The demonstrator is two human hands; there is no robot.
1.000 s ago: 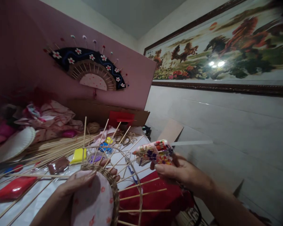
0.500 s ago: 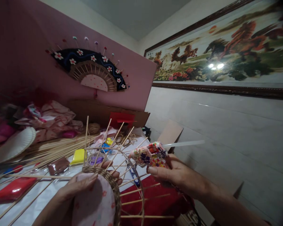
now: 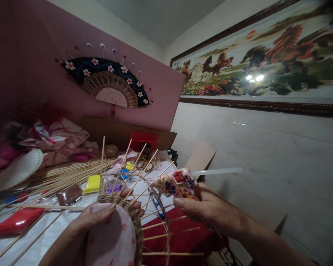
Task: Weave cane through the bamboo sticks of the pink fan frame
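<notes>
Glue gun (image 3: 172, 184): which way does it lie from the right hand (image 3: 211, 208)?

Left of it, in its grip. The fingers curl round the handle; I can't tell whether they press a trigger. Its long axis runs nearly level, tip pointing left, white glue stick (image 3: 216, 171) jutting out to the right.

What is at the tip?

The cord hoop (image 3: 168, 236) of the fan (image 3: 113, 236), just beside it; touching or apart, I can't say. The fan is held up toward the bench's (image 3: 46, 242) near edge.

And the left hand (image 3: 87, 221)?

Thumb in front, other fingers behind, pinching the fan's woven band (image 3: 138, 231). The right hand is nearer the hoop's outer side.

Any containers?

Clear packets of coloured stuff: red packet (image 3: 18, 220) toward the left edge, brown packet (image 3: 69, 194) and yellow packet (image 3: 92, 184) farther right.
</notes>
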